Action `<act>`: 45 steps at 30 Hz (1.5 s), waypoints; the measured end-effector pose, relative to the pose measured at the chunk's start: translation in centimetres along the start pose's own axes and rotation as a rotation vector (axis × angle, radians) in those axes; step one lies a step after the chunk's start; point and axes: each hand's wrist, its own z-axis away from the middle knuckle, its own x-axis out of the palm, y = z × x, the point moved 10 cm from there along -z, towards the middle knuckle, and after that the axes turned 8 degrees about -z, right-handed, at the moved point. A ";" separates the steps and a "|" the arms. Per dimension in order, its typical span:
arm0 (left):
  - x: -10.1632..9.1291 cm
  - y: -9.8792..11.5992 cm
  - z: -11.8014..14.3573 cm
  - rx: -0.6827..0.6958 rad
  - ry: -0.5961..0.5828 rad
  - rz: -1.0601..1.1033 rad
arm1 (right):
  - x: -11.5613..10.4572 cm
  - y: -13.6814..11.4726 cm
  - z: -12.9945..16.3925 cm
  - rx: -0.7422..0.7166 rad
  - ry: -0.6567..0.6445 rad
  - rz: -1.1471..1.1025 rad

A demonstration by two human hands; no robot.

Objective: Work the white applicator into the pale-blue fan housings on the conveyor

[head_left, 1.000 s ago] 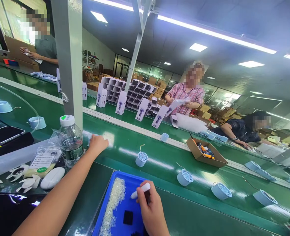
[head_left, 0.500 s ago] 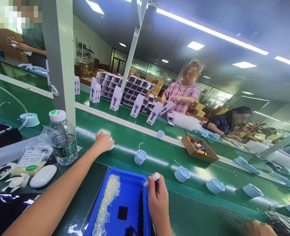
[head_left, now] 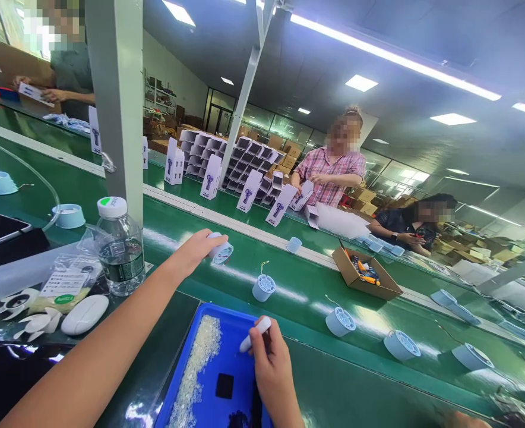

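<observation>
My left hand reaches over the green belt with its fingers closed around a light blue round plastic housing, which is tilted with its open end toward me. My right hand grips a white pen-like tool, its tip pointing down and left over the blue tray. Inside the tray, small clear rings lie along the left side. A black square and small black pieces are in there too. Another blue housing with a thin wire stands right of my left hand.
More blue housings line the belt to the right. A cardboard box of orange and black items sits beyond. At left stand a water bottle, a white case and a metal post. Co-workers handle cartons across the belt.
My left hand has turned and lifted the blue housing, showing its open end. My right hand has moved left over the tray with the white tool. The view has shifted slightly.
</observation>
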 end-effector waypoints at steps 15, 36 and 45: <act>0.9 0.9 1.2 -0.037 -0.041 0.102 | -3.9 0.9 -0.6 -0.016 0.240 0.151; 5.6 0.3 2.7 -0.079 -0.196 0.120 | 1.0 -1.1 2.4 -0.132 0.069 -0.282; 8.7 1.0 4.5 -0.086 -0.236 0.070 | -4.4 -0.4 1.4 -0.072 0.377 -0.457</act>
